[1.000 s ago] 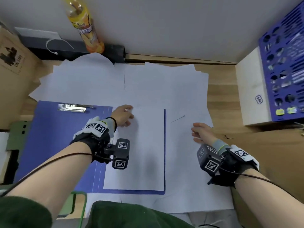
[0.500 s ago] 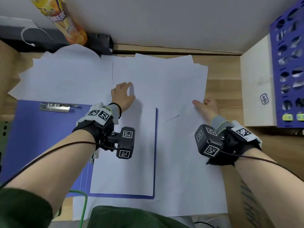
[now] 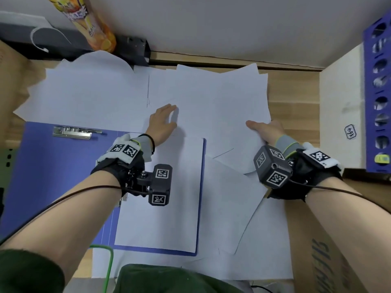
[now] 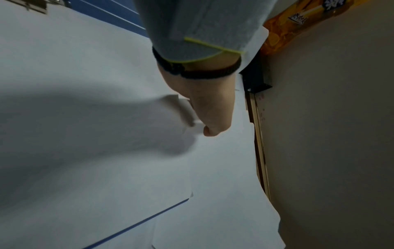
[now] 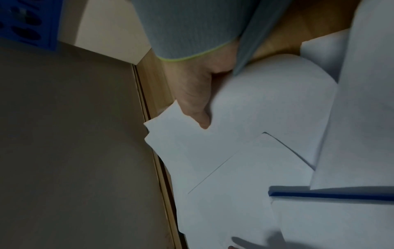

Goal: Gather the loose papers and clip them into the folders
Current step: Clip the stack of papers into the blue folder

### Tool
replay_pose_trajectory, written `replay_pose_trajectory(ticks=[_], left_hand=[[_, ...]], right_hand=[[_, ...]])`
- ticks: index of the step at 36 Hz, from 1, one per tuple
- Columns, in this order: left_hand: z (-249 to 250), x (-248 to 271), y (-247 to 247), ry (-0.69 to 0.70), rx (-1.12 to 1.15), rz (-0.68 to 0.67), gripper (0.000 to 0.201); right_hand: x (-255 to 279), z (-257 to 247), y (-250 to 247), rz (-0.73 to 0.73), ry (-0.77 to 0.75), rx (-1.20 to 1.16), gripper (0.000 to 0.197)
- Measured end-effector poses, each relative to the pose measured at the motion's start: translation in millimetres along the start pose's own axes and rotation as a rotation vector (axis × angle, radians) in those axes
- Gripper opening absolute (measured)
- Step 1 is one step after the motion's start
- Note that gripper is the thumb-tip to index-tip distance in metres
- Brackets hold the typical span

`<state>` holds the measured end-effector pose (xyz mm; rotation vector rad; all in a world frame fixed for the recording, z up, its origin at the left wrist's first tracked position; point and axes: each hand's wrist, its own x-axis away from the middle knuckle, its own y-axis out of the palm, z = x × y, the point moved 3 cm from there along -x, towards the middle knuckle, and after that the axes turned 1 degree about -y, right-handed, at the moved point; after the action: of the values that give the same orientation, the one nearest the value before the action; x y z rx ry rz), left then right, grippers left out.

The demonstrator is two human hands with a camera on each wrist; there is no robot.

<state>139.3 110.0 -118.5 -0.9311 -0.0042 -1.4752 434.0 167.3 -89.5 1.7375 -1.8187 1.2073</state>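
Risk first, as a judgement: the loose papers (image 3: pixel 203 98) overlap at odd angles across the middle and upper frame of the head view. A sideways pull would likely drag only the top sheets, so corners fold or a sheet slides off the right edge of the surface (image 3: pixel 294 98). The curled sheet (image 5: pixel 266 101) under the right hand (image 3: pixel 266 132) could crease if squeezed harder.

Blue folder (image 3: pixel 53 176) lies open at left and lower centre, its metal clip (image 3: pixel 73 132) at upper left of it. One sheet (image 3: pixel 160 197) already lies on its right half, not under the clip.

Left hand (image 3: pixel 161 121): palm down on the papers just above the folder's top edge, fingers (image 3: pixel 167 108) straight and close together, pressing flat, holding nothing. In the left wrist view the fingertips are hidden.

Right hand: at the right edge of the pile, thumb on top, paper bowed up across the palm in the right wrist view. Reads as pinching the sheet edge. The other fingers are hidden beneath the paper.

An orange bottle (image 3: pixel 93 24) stands at upper left, beyond the papers.
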Motion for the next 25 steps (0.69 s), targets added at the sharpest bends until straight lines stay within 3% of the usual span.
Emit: replay_pose_trajectory(ticks=[4,8,17,22,25], left_hand=[[-3.9,8.2,2.0,0.014,0.103,-0.040,0.058],[-11.1,18.6,4.8,0.002,0.192,0.004,0.056],[-17.1,40.8,3.7,0.016,0.224,0.105,0.044],[-0.4,56.7,-0.9,-0.012,0.355,0.037,0.043],[22.8,75.1,-6.0,0.013,0.517,-0.107,0.050]], right_hand=[[8.2,-1.4,6.4,-0.054,0.000,-0.013,0.059],[26.2,-6.6,9.6,-0.108,-0.071,-0.047,0.039],[81.1,-56.6,-14.1,-0.004,-0.435,-0.220,0.035],[117.8,-78.9,-33.7,0.068,-0.612,-0.389,0.029],[138.9,-80.9,-39.6,0.074,-0.653,-0.533,0.030]])
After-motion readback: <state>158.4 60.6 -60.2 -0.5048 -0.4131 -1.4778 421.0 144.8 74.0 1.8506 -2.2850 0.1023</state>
